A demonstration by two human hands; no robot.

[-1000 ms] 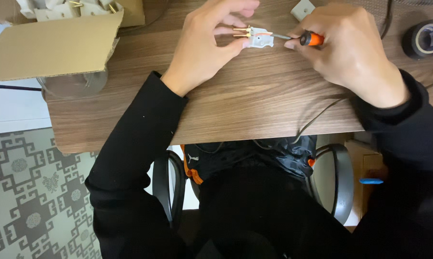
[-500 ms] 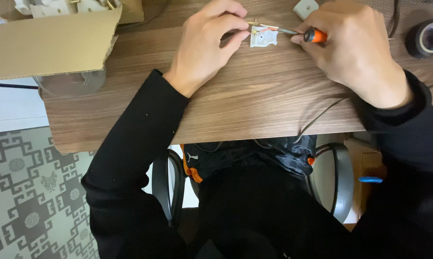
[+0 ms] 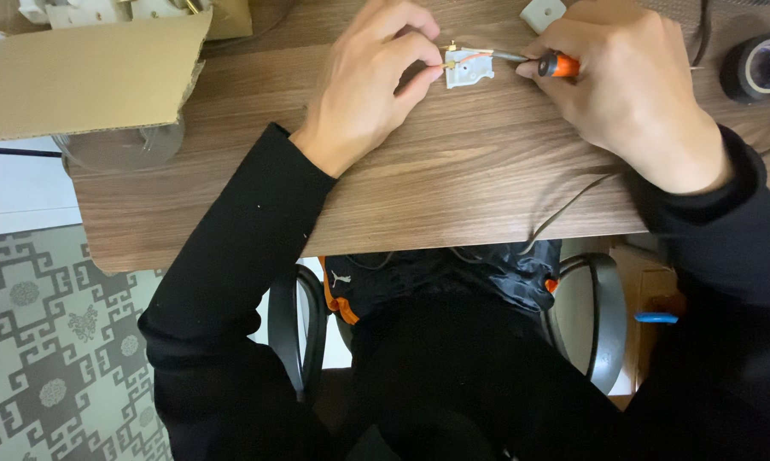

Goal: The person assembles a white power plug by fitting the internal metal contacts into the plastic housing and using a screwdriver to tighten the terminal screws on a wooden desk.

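Left hand (image 3: 364, 81) is pinching a small white plastic part (image 3: 468, 68) w/ thumb and forefinger pressed together on its left edge, top centre of the frame. Rest of the fingers curl under, knuckles up, wrist bent a bit so the back of the hand faces the cam. Part sits right on the wooden desk (image 3: 453, 188), w/ a little brass terminal and an orange-ish wire on its top side.

Right hand (image 3: 632, 90) is closed tight round a screwdriver (image 3: 543, 62) w/ an orange handle, only the front bit of the handle pokes out of the fist. Shaft runs left, roughly level, tip meets the white part's upper right. Can't tell exactly what the tip is sitting in, too small.

Both forearms in black sleeves come up from the bottom of the frame and angle inward, so the hands are nearly facing each other w/ the part between.

Further out: roll of black tape (image 3: 759, 67) far upper right, a white square piece (image 3: 542, 12) at the top edge just above the right hand, cardboard flap (image 3: 82, 77) upper left. Thin dark cable (image 3: 564, 213) runs off the desk edge below the right wrist.
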